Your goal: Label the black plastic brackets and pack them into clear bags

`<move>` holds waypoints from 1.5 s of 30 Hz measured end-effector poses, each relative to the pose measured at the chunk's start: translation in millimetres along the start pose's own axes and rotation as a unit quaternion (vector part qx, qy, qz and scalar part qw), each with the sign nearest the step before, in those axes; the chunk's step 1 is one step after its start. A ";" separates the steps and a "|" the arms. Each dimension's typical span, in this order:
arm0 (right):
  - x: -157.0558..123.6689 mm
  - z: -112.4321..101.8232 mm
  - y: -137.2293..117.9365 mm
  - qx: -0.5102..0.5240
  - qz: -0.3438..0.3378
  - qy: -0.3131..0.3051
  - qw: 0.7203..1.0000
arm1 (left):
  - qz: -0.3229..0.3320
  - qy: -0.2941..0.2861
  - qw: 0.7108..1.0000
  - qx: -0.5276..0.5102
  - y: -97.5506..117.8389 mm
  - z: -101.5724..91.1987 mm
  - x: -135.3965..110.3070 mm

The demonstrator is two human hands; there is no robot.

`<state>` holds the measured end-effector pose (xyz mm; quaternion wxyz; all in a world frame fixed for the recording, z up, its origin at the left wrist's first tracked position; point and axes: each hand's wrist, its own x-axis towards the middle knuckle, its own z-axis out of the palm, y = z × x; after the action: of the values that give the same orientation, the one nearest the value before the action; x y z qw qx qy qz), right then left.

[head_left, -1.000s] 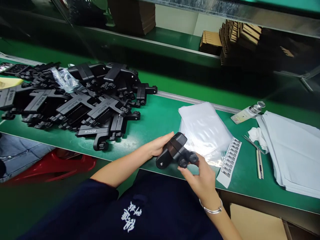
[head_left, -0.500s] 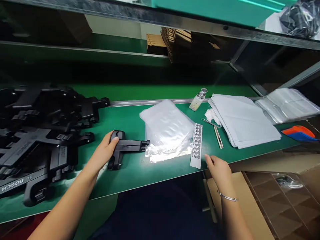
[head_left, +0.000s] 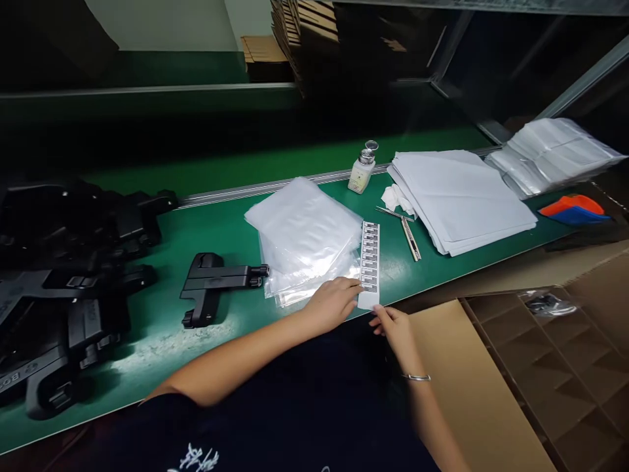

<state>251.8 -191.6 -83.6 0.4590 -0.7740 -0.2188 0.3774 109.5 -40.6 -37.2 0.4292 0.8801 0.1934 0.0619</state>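
A narrow white sheet of printed labels (head_left: pixel 370 257) lies at the front of the green bench, beside a stack of clear plastic bags (head_left: pixel 307 226). My left hand (head_left: pixel 333 303) reaches across to its lower left edge, fingers stretched out and touching it. At the sheet's bottom corner, my right hand (head_left: pixel 393 326) pinches the edge between thumb and fingers. Apart from both hands, a black plastic bracket (head_left: pixel 216 282) with a knob at its end rests on the bench to the left.
Several black brackets (head_left: pixel 83 288) are piled at left. Behind the labels stand a pump bottle (head_left: pixel 362 172), crumpled tissue (head_left: pixel 396 198), tweezers and a utility knife (head_left: pixel 411 241). White sheets (head_left: pixel 466 200) lie to the right. A divided carton (head_left: pixel 555 367) stands below the bench edge.
My left hand has let go of the black bracket and moved right to the label sheet. My right hand has moved left onto the sheet's bottom corner. The view has shifted.
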 end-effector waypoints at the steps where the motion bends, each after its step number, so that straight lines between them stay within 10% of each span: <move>1: -0.7 1.8 1.8 0.024 -0.005 -0.001 1.000 | 0.013 -0.020 1.000 0.002 1.9 5.7 3.8; 7: -13.4 -5.8 2.4 0.100 -0.047 -0.014 0.994 | -0.070 0.021 0.982 -0.175 10.0 13.6 9.1; 11: -14.5 -13.3 2.6 0.104 -0.071 -0.078 0.989 | -0.132 -0.025 0.894 -0.428 12.1 23.3 25.7; 13: -12.1 -14.4 2.9 0.066 -0.106 -0.015 0.992 | -0.142 0.008 0.879 -0.455 13.4 28.5 33.0; 17: -5.1 -15.7 0.4 -0.074 -0.254 0.171 0.949 | -0.145 0.029 0.899 -0.413 15.8 33.8 37.2; 23: -4.3 -14.3 -4.8 -0.270 -0.415 0.236 0.836 | -0.146 0.032 0.915 -0.375 9.5 39.9 41.1; 27: -8.4 -13.3 -8.4 -0.143 -0.377 0.271 0.874 | -0.105 0.005 0.930 -0.351 11.9 41.1 35.3; 32: 6.5 -8.5 -19.9 0.090 -0.219 0.131 0.963 | -0.028 0.005 0.998 -0.063 1.8 -9.7 -7.1; 35: 19.9 -2.5 -23.8 0.048 -0.216 0.064 0.973 | -0.071 0.123 0.984 0.104 -43.0 -79.4 -47.1; 39: 36.7 11.8 -33.2 0.120 -0.213 0.129 0.961 | -0.171 0.184 0.947 0.202 -113.0 -152.4 -114.0; 45: 30.8 87.2 -92.1 0.129 -0.227 -0.045 0.964 | -0.204 0.273 0.936 0.087 -118.8 -117.6 -156.4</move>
<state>203.2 -78.5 -40.4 0.6183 -0.6204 -0.3582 0.3232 -100.4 50.0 -47.4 0.2854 0.8048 0.4830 0.1939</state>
